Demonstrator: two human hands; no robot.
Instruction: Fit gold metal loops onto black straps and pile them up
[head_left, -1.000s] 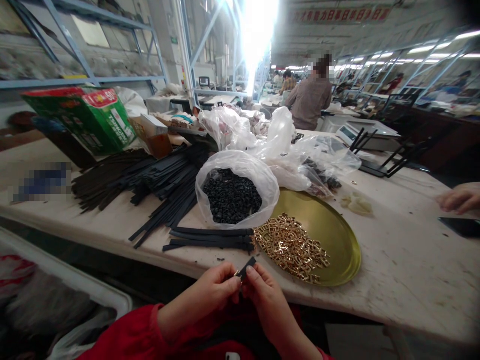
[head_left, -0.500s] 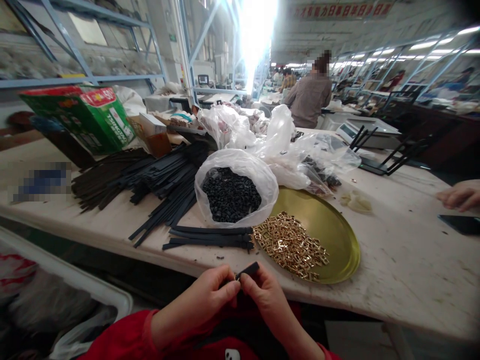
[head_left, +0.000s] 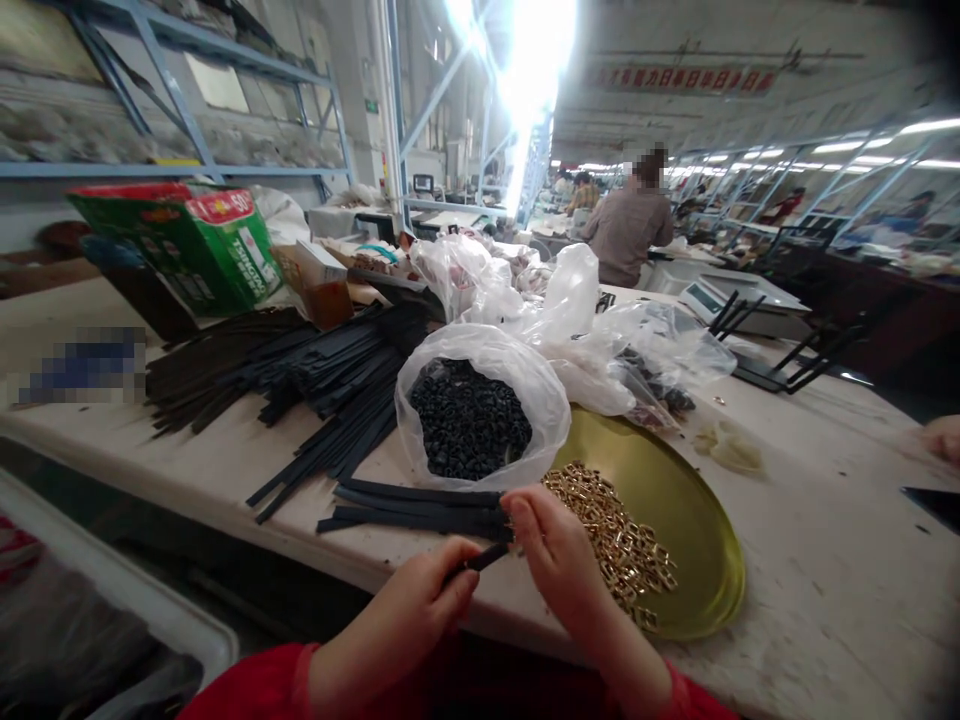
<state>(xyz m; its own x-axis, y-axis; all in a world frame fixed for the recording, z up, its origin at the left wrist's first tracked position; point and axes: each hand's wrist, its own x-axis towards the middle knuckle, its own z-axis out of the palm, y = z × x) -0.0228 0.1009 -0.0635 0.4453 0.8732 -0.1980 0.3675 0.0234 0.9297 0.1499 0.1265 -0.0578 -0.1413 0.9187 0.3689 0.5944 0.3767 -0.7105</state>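
My left hand (head_left: 420, 605) is closed around a narrow black strap (head_left: 489, 557), whose end sticks out to the right past the thumb. At that end is my right hand (head_left: 555, 550), its fingers pinched together; what sits between them is hidden. Just behind the fingers lies a small stack of black straps (head_left: 420, 508), their ends partly covered by the right hand. To the right, gold-coloured metal buckles (head_left: 622, 545) are heaped on a round gold tray (head_left: 709, 560). A white plastic bag (head_left: 551, 400) full of small black loops (head_left: 469, 420) stands open behind the straps.
More black straps (head_left: 330, 370) and dark brown straps (head_left: 217, 365) spread over the table's left. Behind stand a green carton (head_left: 180, 250) and tied clear plastic bags (head_left: 562, 290). At the right are a scale (head_left: 742, 290), a black wire rack (head_left: 787, 360) and another person's hand (head_left: 943, 437).
My right hand has moved from beside the left to the right and forward, toward the stacked strap ends. The left hand keeps its strap. The other person's hand has drawn toward the right edge.
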